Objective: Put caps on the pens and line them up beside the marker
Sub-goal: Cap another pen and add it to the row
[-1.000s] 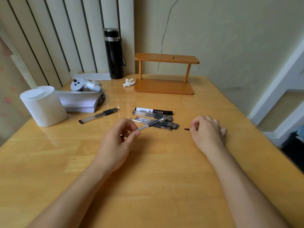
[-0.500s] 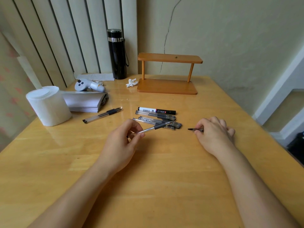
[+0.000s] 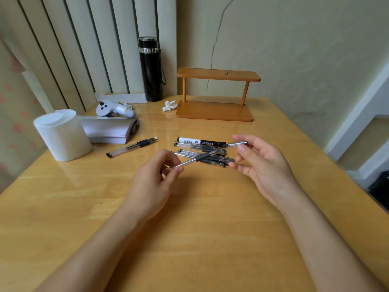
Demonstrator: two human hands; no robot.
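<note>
Left hand: I see my left hand (image 3: 156,182) nearest the camera, left and nearer than the marker, thumb and fingers pinched on the rear end of a clear-barrelled pen with a dark rubber grip (image 3: 196,159). The pen is uncapped and raised off the table, its tip slanting up toward the marker.

Right hand: my right hand (image 3: 262,165) is lifted just right of the marker, palm turned inward. Thumb and forefinger pinch a small clear pen cap with a dark end (image 3: 236,144); the other fingers are loosely spread. The cap's dark end points at the marker's right end, close to it; I cannot tell whether they touch.

Capped pens: a loose bunch of clear pens (image 3: 207,154) lies directly on the near side of the marker, roughly parallel to it, some overlapping. The held pen crosses above them.

Marker: the white-and-black marker (image 3: 201,141) lies flat on the glossy yellow wooden table (image 3: 189,239), lengthwise left to right.

Loose pens: two clear pens without caps (image 3: 131,148) lie together well left of the marker, angled.

Left of marker, farther out: a white paper roll (image 3: 62,134), a grey stack of paper (image 3: 109,130), a grey handheld controller (image 3: 114,108).

Beyond marker: a wooden two-tier stand (image 3: 215,94), a crumpled white scrap (image 3: 169,106), a black flask (image 3: 151,68) at the wall.
</note>
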